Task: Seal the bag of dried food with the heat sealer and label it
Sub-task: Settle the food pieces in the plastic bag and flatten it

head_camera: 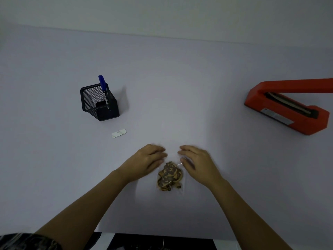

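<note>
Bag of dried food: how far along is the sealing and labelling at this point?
Nothing looks done. In hand: the left hand and right hand are at the top of the bag; blur hides any grip. Remaining: sealing, the sealer sits open, apart at the right; labelling, the label lies loose, the pen stands in its holder.

A bag of dried food (170,175) is laid on the table (180,87), flanked near its top by the left hand (149,159) and right hand (196,162).
</note>
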### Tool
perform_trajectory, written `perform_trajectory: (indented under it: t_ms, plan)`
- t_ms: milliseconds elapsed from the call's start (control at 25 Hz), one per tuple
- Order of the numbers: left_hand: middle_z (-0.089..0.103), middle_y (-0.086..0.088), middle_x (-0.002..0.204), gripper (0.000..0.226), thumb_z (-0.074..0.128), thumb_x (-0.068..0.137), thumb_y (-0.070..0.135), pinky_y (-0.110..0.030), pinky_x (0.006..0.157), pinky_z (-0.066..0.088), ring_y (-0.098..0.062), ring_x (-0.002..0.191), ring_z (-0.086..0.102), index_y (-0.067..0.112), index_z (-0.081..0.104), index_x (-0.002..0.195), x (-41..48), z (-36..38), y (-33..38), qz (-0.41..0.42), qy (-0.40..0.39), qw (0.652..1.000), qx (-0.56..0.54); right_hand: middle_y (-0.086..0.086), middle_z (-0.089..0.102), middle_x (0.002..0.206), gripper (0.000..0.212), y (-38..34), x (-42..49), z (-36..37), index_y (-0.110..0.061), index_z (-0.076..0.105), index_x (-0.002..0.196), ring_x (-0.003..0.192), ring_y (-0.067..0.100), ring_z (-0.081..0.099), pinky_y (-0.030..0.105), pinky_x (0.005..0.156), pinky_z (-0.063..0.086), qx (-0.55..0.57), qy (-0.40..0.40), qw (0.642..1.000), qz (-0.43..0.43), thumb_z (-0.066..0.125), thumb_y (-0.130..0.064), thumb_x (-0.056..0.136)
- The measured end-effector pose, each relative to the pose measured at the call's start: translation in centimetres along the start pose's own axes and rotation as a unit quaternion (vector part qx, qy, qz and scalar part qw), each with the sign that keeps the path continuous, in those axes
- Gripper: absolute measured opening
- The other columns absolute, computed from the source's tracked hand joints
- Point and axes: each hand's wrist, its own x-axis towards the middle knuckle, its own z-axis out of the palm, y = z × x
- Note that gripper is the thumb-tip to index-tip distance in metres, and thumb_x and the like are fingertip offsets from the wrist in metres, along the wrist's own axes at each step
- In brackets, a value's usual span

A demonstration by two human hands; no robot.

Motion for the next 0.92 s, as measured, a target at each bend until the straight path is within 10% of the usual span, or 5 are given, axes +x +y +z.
perform_trajectory:
  t_ms: [640,920]
  plan:
    - [0.057,-0.008,0.121,0.033,0.043,0.094,0.036,-0.034,0.087,0.047,-0.022,0.107,0.055,0.019,0.061,0.115,0.3,0.4,-1.0,0.017,-0.032,0.998,0.051,-0.011,0.047,0.133,0.023,-0.2,-0.4,-0.7,-0.035,0.060,0.106,0.120,0.004,0.043,0.028,0.089,0.023,-0.058,-0.059,0.997,0.001,0.054,-0.033,0.084]
    - [0.041,-0.006,0.137,0.059,0.054,0.086,0.042,-0.033,0.106,0.035,-0.019,0.124,0.038,0.014,0.042,0.137,1.6,-0.4,-1.3,-0.067,-0.091,0.994,-0.008,-0.010,0.037,0.136,0.053,-0.6,0.3,-0.8,-0.030,0.038,0.134,0.125,0.008,0.034,0.027,0.090,0.021,-0.079,-0.091,0.992,0.026,0.052,-0.035,0.083]
